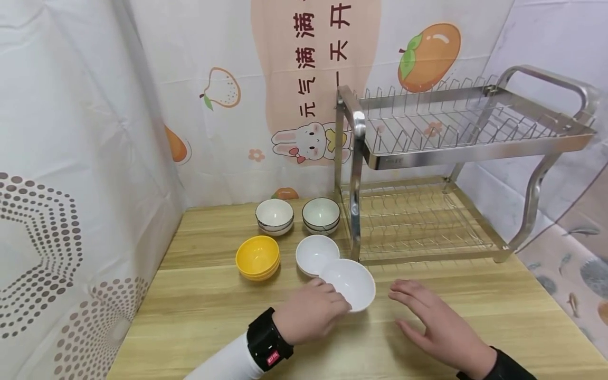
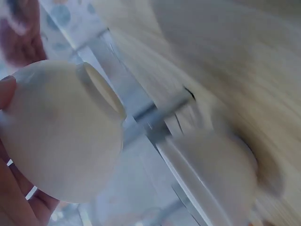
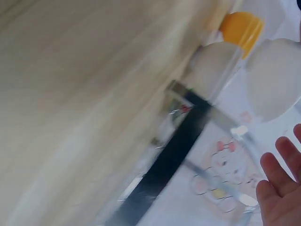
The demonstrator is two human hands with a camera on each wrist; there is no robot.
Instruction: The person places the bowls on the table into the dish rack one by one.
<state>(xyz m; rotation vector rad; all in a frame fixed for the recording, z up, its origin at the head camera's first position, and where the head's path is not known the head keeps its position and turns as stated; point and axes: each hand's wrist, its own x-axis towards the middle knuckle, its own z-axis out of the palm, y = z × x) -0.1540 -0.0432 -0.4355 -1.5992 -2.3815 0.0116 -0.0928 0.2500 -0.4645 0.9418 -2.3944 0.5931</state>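
My left hand (image 1: 313, 309) grips the near rim of a white bowl (image 1: 349, 282), which tilts a little above the wooden table (image 1: 199, 311). In the left wrist view the same white bowl (image 2: 61, 136) fills the left side, with my fingers (image 2: 16, 197) under it. A second white bowl (image 1: 316, 254) rests on the table just behind it. My right hand (image 1: 434, 322) hovers open, fingers spread, to the right of the held bowl and touches nothing. The right wrist view is blurred and shows my open fingers (image 3: 282, 188).
A two-tier steel dish rack (image 1: 427, 174) stands at the back right. A stack of yellow bowls (image 1: 258, 257) sits left of the white ones, and two stacks of dark-rimmed white bowls (image 1: 274, 215) (image 1: 321, 214) stand behind. Printed curtains close in the left and back.
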